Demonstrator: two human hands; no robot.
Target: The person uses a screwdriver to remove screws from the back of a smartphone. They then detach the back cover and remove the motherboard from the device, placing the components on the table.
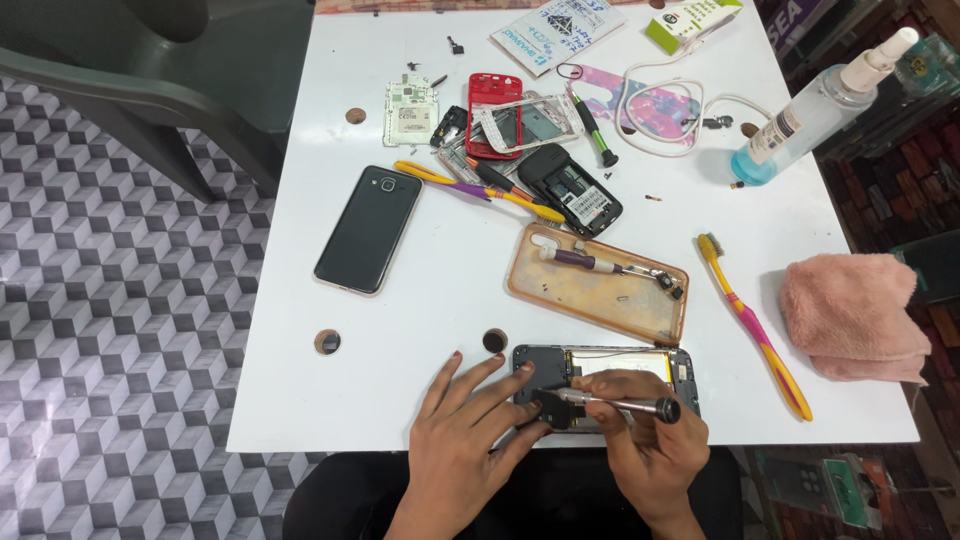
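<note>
My right hand [650,440] grips a small screwdriver [615,403] over the opened phone [640,362]. My left hand [465,435] lies spread, fingers released, touching that phone's left end.

left hand [462,435]: bare, no glove, no ring seen; nails painted dark red, polish seen on several fingertips
right hand [645,440]: bare, no glove, no ring or watch seen; nails mostly hidden
wrists: bare, no bracelet or strap seen
sleeves: none seen, forearms uncovered as far as the frame edge
lap: dark, near-black clothing seen below the table edge, no pattern made out
</note>
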